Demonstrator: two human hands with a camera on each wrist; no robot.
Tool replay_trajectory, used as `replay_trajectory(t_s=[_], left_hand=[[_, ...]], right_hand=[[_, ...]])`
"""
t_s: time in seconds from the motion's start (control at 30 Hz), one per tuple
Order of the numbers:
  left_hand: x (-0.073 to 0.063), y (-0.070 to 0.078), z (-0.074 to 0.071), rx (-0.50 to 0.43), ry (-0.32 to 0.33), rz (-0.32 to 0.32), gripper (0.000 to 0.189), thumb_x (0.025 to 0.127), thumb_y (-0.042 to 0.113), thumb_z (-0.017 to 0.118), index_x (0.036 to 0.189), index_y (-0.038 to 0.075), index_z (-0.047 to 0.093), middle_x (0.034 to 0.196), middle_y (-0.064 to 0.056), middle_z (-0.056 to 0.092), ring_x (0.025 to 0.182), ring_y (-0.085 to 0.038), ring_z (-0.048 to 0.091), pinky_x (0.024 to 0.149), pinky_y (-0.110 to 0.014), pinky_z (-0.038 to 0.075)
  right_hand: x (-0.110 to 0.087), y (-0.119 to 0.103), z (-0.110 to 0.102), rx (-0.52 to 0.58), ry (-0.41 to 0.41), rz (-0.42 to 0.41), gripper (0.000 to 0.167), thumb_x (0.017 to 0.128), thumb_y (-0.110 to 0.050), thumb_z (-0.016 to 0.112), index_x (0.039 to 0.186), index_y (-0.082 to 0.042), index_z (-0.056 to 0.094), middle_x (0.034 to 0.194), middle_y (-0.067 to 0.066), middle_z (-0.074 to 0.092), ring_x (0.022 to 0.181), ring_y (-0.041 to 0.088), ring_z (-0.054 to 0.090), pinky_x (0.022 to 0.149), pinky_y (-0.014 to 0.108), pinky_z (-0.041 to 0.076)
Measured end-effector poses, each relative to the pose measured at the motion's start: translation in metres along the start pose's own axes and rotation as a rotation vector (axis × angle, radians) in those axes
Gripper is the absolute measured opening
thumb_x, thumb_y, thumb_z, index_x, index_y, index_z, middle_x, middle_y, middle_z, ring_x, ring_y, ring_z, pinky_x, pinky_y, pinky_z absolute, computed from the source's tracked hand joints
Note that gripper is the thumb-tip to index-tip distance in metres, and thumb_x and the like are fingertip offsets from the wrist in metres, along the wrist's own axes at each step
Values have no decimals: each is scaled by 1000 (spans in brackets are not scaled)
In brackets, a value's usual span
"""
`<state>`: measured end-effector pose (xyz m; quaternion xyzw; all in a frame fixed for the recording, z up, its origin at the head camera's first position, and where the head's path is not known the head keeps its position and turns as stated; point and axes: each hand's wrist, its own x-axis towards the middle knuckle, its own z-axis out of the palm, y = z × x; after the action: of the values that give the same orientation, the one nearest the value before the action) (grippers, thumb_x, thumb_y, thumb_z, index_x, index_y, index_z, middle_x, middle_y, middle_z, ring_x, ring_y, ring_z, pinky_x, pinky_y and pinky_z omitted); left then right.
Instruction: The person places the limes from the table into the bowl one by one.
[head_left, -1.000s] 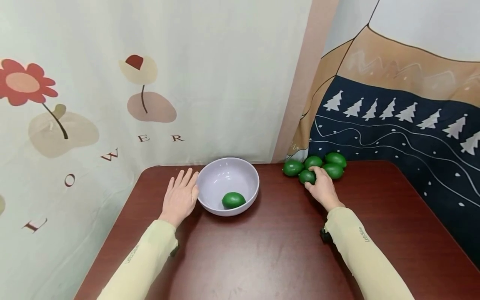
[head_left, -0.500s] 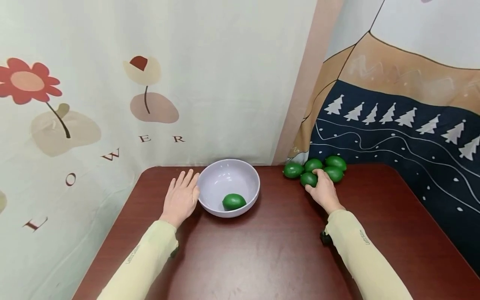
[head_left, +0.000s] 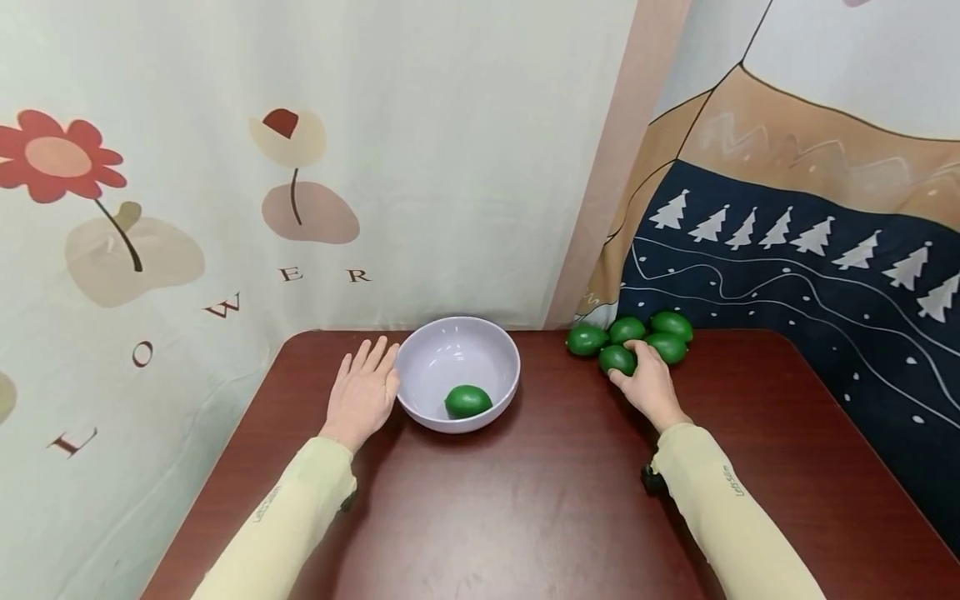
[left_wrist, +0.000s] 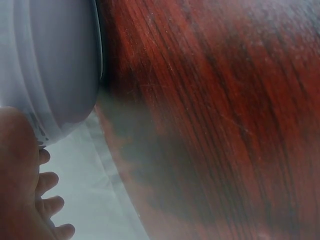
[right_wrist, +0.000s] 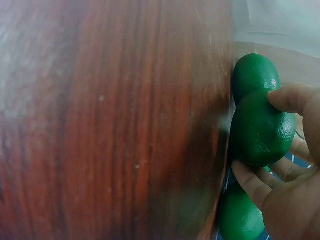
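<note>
Five separate capital letters in reddish-brown serif type stand on the pale fabric backdrop (head_left: 465, 167): a tilted L (head_left: 73, 442) lowest at the left, then an O (head_left: 142, 355), a tilted W (head_left: 223, 306), an E (head_left: 290, 273) and an R (head_left: 358, 275), the last two nearly level. Read in that order, they spell "LOWER". Along the forearm of the person's left sleeve (head_left: 288, 533) runs one small line of greenish-grey lettering, too blurred to read surely. Small dark lettering on the right sleeve (head_left: 738, 525) seems to say "LetsSlim", though it too is soft.
</note>
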<state>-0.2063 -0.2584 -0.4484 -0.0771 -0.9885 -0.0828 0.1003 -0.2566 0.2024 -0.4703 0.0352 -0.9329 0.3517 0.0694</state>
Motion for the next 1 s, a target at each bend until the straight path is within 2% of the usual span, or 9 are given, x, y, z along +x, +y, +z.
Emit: replay_trajectory(t_s=[1.0], left_hand=[[0, -2, 2, -7, 11, 0, 54, 109, 28, 32, 157, 7, 43, 166, -16, 35, 156, -40, 23, 126, -60, 17]], right_hand=[[-3, -30, 1, 57, 8, -105, 58, 95, -19, 71, 142, 7, 50, 140, 31, 53, 129, 46, 51, 109, 61, 42]])
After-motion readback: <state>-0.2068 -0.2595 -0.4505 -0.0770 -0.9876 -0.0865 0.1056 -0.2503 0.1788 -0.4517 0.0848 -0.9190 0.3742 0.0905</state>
